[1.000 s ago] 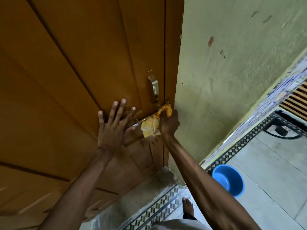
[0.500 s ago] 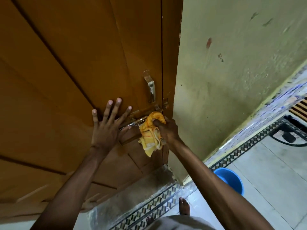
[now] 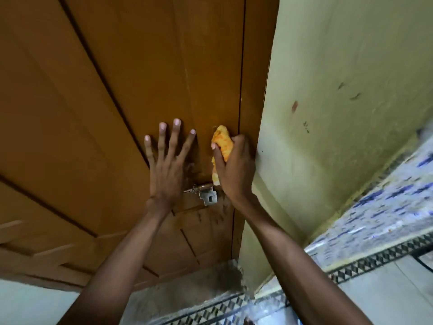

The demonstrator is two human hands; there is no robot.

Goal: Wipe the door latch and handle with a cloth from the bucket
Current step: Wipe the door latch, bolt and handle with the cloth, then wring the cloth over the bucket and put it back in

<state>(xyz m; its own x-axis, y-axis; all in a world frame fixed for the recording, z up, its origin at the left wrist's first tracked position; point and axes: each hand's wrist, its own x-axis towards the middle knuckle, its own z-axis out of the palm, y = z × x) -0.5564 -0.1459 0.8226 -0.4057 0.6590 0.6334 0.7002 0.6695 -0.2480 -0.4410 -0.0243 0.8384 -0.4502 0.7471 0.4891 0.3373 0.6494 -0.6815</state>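
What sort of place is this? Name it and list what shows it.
Probably a home's entrance or veranda doorway. A panelled wooden door with a metal sliding latch, a painted, stained wall beside it, and a patterned tile border along the floor point to a house.

You are facing a brown panelled wooden door (image 3: 98,109) beside a pale green wall (image 3: 346,66) bearing a few dark and reddish marks. Blue patterned tiles (image 3: 386,202) are running along its base, meeting a black-and-white triangle border (image 3: 375,263) on the pale floor (image 3: 375,299).
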